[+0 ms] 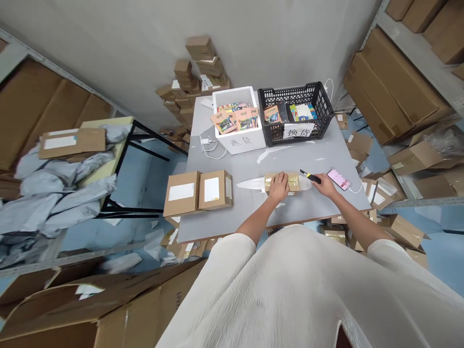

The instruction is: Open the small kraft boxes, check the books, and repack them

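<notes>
My left hand [279, 187] lies on top of a small cardboard box [293, 182] wrapped in shiny yellowish tape, its fingers spread over the upper face. The box rests on a white, pointed plastic piece [250, 184] that sticks out on both sides. To the right of the box, my right hand [325, 184] is closed around the handle of a black and yellow utility knife [310, 177]. The knife's blade points left, towards the box, and is apart from it. A phone [338, 179] with a pinkish screen lies just beyond my right hand.
On the grey table [239, 166] stand a white foam bin [242, 143] of booklets, a black crate [295, 130] with books and two labelled cartons [181, 192]. Grey mailing bags [72, 193] cover a side table at left. Opened boxes [416, 150] and scraps litter the floor.
</notes>
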